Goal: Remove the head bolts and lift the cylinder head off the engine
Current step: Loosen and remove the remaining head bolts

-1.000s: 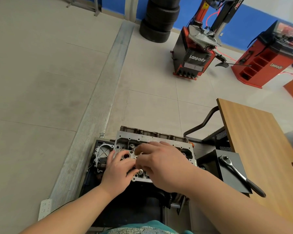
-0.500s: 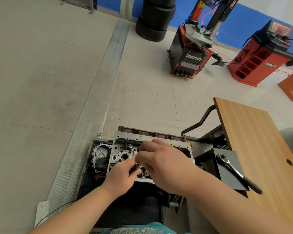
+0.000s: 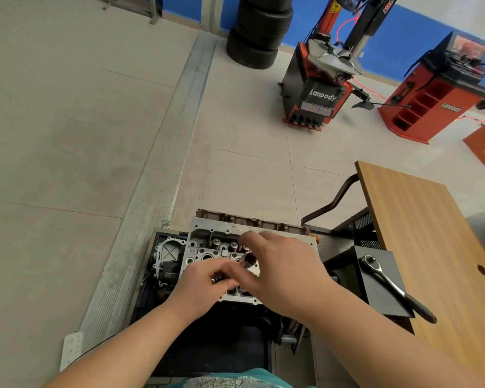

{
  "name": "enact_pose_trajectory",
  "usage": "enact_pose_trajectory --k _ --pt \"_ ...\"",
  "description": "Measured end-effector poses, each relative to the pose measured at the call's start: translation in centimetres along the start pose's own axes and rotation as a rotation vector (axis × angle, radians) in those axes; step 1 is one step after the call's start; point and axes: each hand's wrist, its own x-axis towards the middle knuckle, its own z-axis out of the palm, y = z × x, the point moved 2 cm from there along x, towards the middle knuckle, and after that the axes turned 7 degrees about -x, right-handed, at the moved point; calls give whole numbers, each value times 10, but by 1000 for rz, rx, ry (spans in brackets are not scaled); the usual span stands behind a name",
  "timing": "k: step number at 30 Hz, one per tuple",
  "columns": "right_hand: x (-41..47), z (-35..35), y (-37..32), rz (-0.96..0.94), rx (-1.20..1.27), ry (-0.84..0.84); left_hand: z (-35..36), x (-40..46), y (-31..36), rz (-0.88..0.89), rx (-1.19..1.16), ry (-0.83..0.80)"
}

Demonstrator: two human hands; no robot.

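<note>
The grey cast-aluminium cylinder head (image 3: pixel 205 236) sits on the dark engine stand, directly under both hands, not yet lifted. Vs a sec ago, the right hand (image 3: pixel 283 273) has come up off the casting and now grips a short dark cylindrical piece (image 3: pixel 249 259), prob. a socket or bolt w/ extension; its lower end is hidden, so can't tell which. The left hand (image 3: pixel 207 287), just left of and touching the right, has shifted from resting on the head to pinching a small metal part (image 3: pixel 217 277) in curled fingers. Judgement: a head bolt is being drawn out by hand, so the task is mid bolt removal. The chrome ratchet wrench w/ black handle (image 3: pixel 389 284) lies idle on the black box beside the wooden counter (image 3: pixel 431 233), right of the right hand.
</note>
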Motion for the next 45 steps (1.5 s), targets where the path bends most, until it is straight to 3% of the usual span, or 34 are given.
enact_pose_trajectory --k 3,7,10,13,16,20,25,27,30,32,37,40,42,45 --pt "2 9 -1 -49 -54 -82 1 2 4 -32 -10 36" --pt "2 11 5 -226 -60 -215 2 -1 7 25 18 -53" --pt "-2 6 2 -186 45 -138 -3 -3 5 22 41 -70" --pt "-2 7 0 16 -3 -71 -4 0 7 29 63 -17" --pt "0 11 0 -45 -28 -120 -3 3 8 44 72 2" --pt "-2 7 4 -166 17 -159 -1 -1 3 53 125 -113" --pt "-5 9 0 7 -30 -69 -2 2 5 17 114 -24" --pt "-6 13 -2 -48 -83 -13 -2 4 7 -5 91 10" --pt "-5 10 3 -135 -112 -137 0 3 7 4 41 -42" --pt "-6 9 4 -219 -83 -130 0 1 5 -22 50 -72" --pt "-4 10 0 -9 -53 -86 -1 5 5 -23 84 -48" --pt "-3 14 -1 -129 -68 -113 -2 6 7 -18 53 0" --pt "-4 15 1 -204 -63 -169 -2 5 7 -2 79 -30" --pt "-5 13 2 -204 38 -114 -2 3 4 11 106 -108"
